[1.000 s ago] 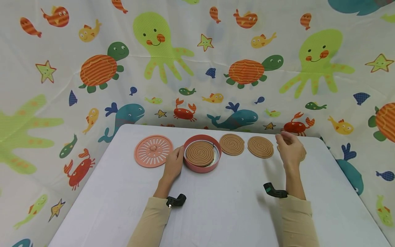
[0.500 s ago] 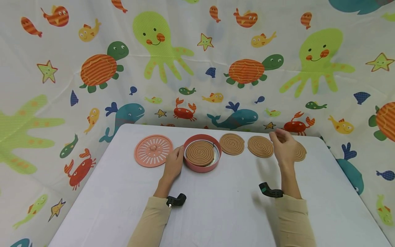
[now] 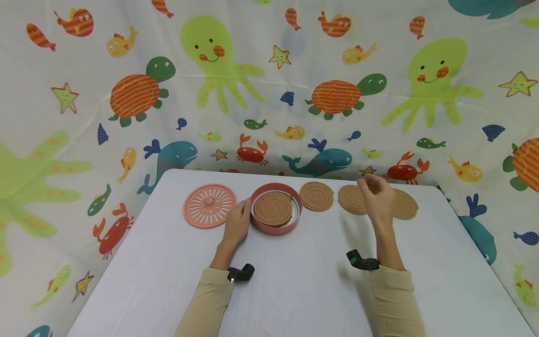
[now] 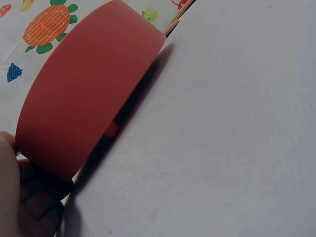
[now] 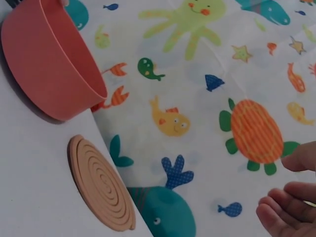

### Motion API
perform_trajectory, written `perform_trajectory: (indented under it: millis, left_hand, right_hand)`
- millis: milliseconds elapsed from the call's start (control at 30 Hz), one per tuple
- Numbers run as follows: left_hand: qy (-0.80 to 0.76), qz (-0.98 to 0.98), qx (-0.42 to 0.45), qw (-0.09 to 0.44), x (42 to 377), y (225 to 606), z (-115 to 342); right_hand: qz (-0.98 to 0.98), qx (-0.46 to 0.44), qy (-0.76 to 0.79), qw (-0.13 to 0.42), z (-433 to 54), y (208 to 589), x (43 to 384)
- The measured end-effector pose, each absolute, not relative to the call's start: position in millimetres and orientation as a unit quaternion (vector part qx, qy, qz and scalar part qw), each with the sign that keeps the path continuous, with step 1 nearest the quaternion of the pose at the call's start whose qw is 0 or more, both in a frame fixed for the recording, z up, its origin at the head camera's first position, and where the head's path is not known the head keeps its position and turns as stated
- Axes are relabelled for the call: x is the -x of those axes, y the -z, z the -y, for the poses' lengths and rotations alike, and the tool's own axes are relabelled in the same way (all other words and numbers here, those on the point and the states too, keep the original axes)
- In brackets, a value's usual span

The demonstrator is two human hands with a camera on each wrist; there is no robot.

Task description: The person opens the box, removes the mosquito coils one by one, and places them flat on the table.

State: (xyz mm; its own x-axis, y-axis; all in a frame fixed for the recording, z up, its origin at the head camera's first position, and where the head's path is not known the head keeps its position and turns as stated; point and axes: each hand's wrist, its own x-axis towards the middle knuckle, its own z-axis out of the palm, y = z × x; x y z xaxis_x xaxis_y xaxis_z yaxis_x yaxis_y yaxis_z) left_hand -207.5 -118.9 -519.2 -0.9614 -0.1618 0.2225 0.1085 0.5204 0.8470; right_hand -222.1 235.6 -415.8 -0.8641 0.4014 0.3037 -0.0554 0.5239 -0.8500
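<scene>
My left hand [image 3: 236, 223] grips the side of a red round mosquito coil holder [image 3: 275, 230]; in the left wrist view its fingers [image 4: 39, 207] curl under the red wall [image 4: 89, 84]. Inside the holder lies a brown mosquito coil [image 3: 273, 208]. My right hand [image 3: 380, 202] hovers in the air over the table's back right, thumb and fingers apart with nothing between them, as the right wrist view shows too. Behind it, partly covered, are a middle coil [image 3: 350, 200] and a right coil [image 3: 406, 205]. Another coil [image 3: 316, 196] lies right beside the holder.
A pink slotted lid [image 3: 209, 216] with a small knob lies left of the holder. Everything rests on a white table [image 3: 294, 285]. A curtain [image 3: 252, 79] printed with sea animals hangs behind the back edge.
My right hand has moved left, from over the rightmost coil to in front of the middle one, uncovering the right coil. My left hand and the holder have stayed put.
</scene>
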Motion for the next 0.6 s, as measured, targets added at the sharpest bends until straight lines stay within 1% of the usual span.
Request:
perform_trajectory:
  millis: [267, 600]
  left_hand:
    - [0.486, 0.863, -0.017, 0.136, 208.0, 519.5, 119.0]
    - [0.488, 0.862, -0.013, 0.139, 208.1, 519.6, 119.2]
  right_hand:
    - [0.834, 0.07, -0.489, 0.246, -224.6, 414.8, 220.0]
    - [0.83, 0.05, -0.508, 0.225, -208.7, 416.4, 222.2]
